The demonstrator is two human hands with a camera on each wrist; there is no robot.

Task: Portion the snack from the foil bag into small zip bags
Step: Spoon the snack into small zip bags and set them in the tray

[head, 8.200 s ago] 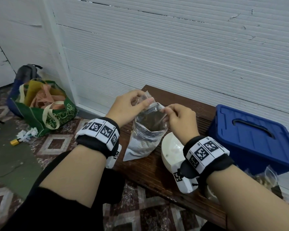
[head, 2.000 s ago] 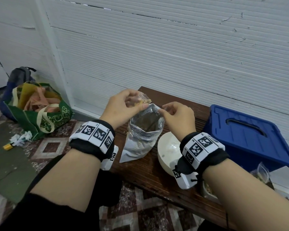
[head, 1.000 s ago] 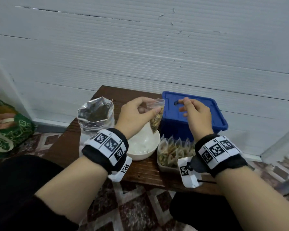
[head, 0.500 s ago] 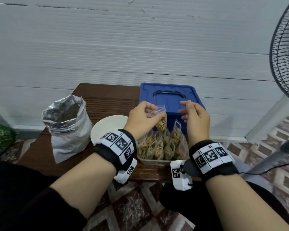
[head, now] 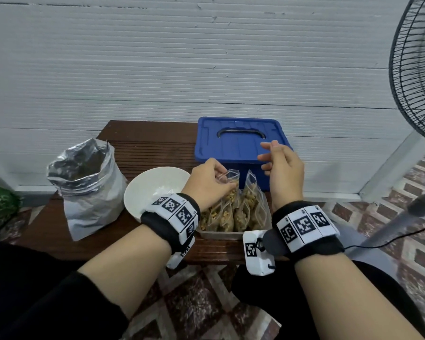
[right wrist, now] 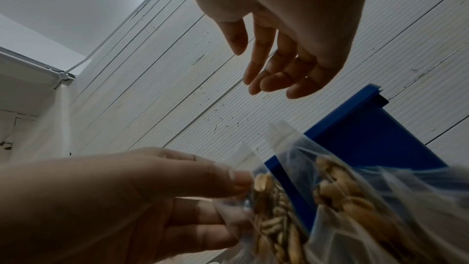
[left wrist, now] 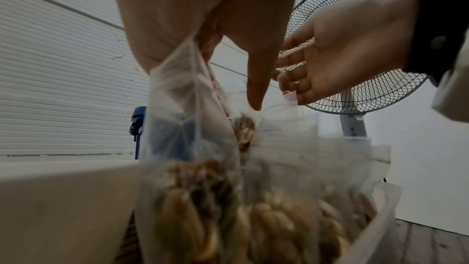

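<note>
Left hand (head: 207, 184) grip pinches the top of a small clear zip bag of snack (head: 230, 185), lowered among the filled zip bags (head: 233, 212) in the clear plastic tray (head: 221, 234). Right hand (head: 284, 173) grip holds nothing, fingers loosely spread, over the blue lidded plastic box (head: 238, 143). Open silver foil bag (head: 87, 182) stands left on the dark wooden table (head: 142, 143), white bowl (head: 152, 187) between it and the tray. Only the wrist views show the nuts up close; only the head view shows the foil bag.
</note>
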